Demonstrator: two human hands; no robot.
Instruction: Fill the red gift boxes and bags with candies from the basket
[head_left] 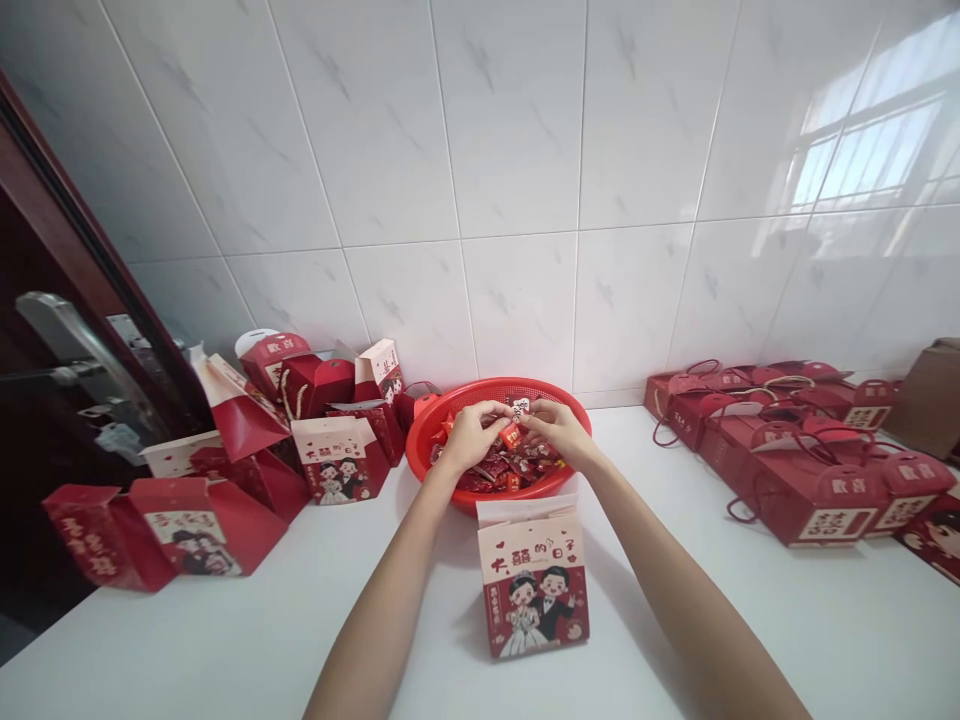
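Note:
Both of my hands are over a red plastic basket [574, 482] filled with wrapped candies [495, 468]. My left hand [478, 432] has its thumb and fingers pinched on the left side of a small wrapped candy [519, 408] with dark lettering on a pale wrapper. From the other side my right hand [553, 428] pinches the same candy. Just in front of the basket stands a red and cream gift box [534, 580] with a cartoon couple printed on it; neither hand touches it, and its top flap sticks up.
Several red and cream gift boxes [341, 462] crowd the left side, some tilted. At right lie rows of red boxes with cord handles [795, 470]. A brown carton [930, 395] sits at the far right. White tiles [517, 180] back the white table [420, 660]; a door handle [82, 345] juts out left.

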